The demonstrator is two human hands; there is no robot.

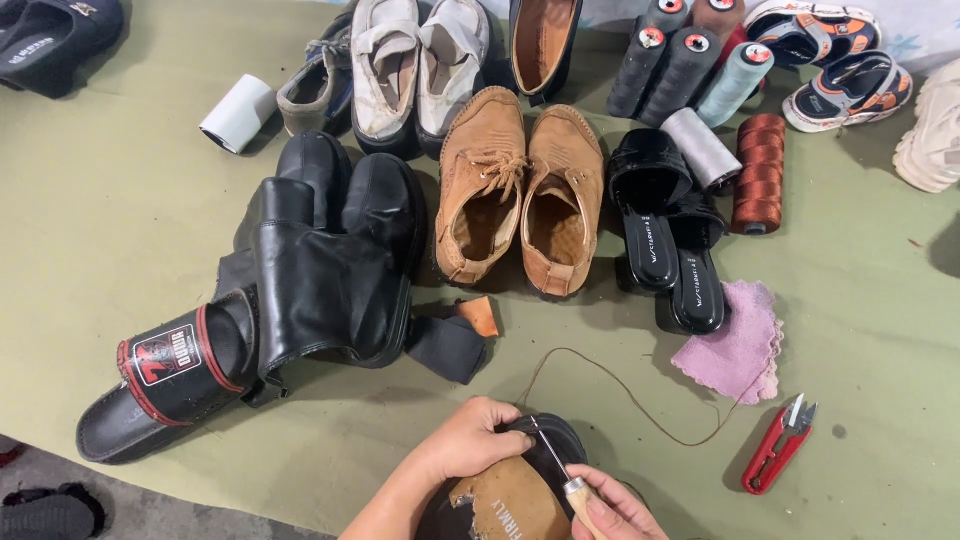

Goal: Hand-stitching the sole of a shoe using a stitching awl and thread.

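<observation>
— What are the hands doing at the bottom edge?

— The left hand [470, 440] is clamped over the toe of a black slipper [520, 485], fingers curled tight around its upper. The right hand [610, 510] is closed on the wooden handle of a stitching awl [560, 465], whose metal needle slants up to the slipper's edge by the left fingertips. The slipper's tan insole faces up, torn at one side.

— Is there thread on it?

— A brown thread [620, 385] loops out from the slipper across the green mat [120, 230] toward a pink cloth [735, 345]. Just right of the loop lie red thread snips [778, 445], blades apart.

— And further out?

— Above the cloth sits a pair of black slippers [670, 250], side by side. Left of them is a pair of tan suede lace-up shoes [520, 195], open mouths up, nothing visible inside. A pair of black leather boots [320, 250] lies on its side, shafts resting over a black slide sandal with red trim [165, 375]. A small orange-and-black scrap [460, 330] lies by the boots.

— Any holders or spools?

— No box or tray; the thread cones [690, 60] lie loose in a cluster at top right, dark, grey and pale green, with a rust-red spool [760, 170] beside a grey one. A white roll [238, 112] lies at top left, near worn pale shoes [415, 65]. Orange-and-black sandals [840, 65] sit in the far corner.
</observation>
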